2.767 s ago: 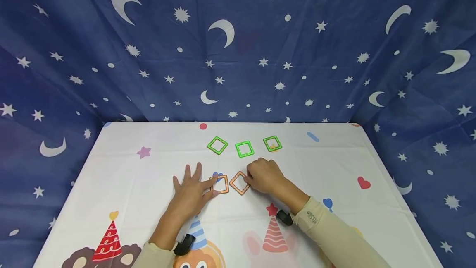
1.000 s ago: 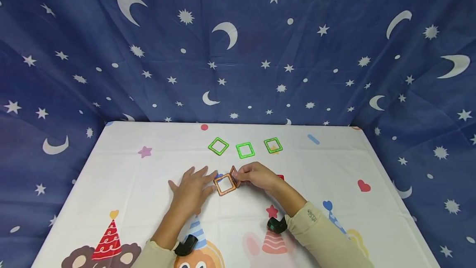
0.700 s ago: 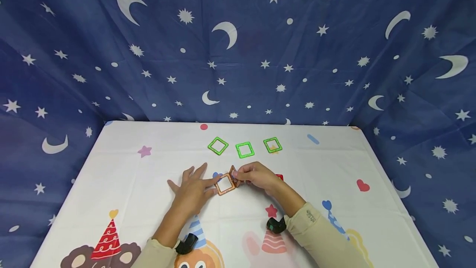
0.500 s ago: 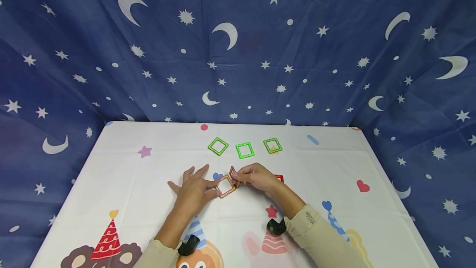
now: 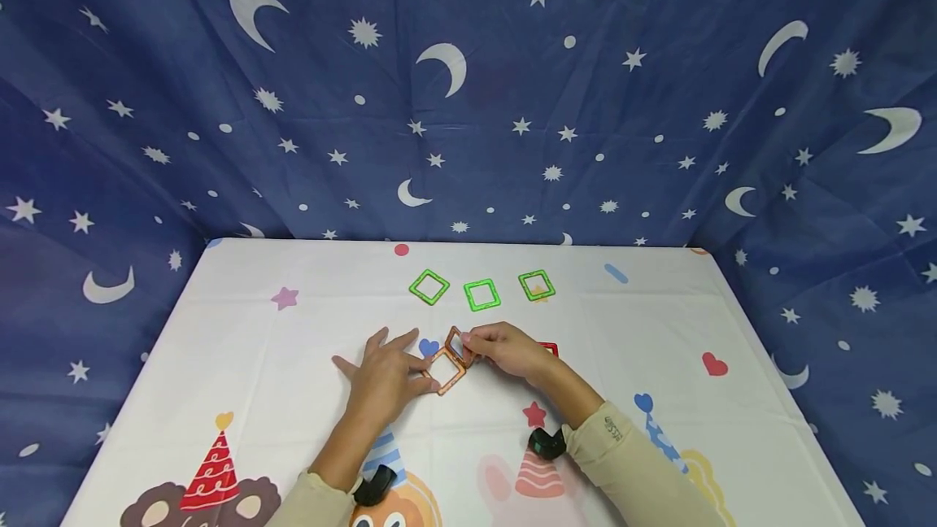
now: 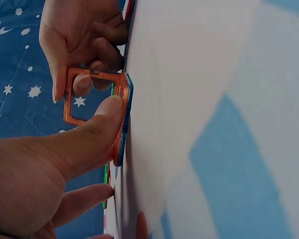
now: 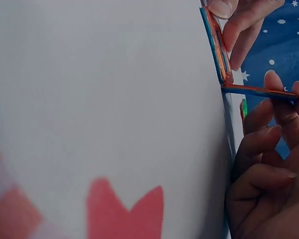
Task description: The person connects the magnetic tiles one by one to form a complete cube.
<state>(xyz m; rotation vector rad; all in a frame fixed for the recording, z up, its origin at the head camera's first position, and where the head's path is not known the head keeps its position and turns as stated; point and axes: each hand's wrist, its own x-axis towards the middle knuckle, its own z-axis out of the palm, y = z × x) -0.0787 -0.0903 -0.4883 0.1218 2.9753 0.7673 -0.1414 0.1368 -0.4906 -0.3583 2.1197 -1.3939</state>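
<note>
Two orange square magnetic tiles meet along one edge in the middle of the table. My left hand (image 5: 384, 381) holds the flat tile (image 5: 454, 382) between thumb and index finger, its other fingers spread. In the left wrist view, the thumb presses on this tile's frame. The second tile (image 6: 68, 99) stands up from the shared edge, and my right hand (image 5: 508, 348) pinches its outer side between thumb and fingertips. From the right wrist, the upright tile (image 7: 259, 91) and the flat one (image 7: 217, 47) form a corner. A red piece (image 5: 551, 346) shows partly behind the right hand.
Farther back on the white patterned tablecloth (image 5: 293, 364) lie three green square tiles: left (image 5: 419, 279), middle (image 5: 486, 307) and right (image 5: 531, 273). A dark blue curtain (image 5: 483, 88) with moons and stars encloses the table's back and sides.
Both orange tiles lay flat and apart at first; the right one now stands joined to the left one. The flat tile has turned slightly under my left hand. The red piece has come into view.
</note>
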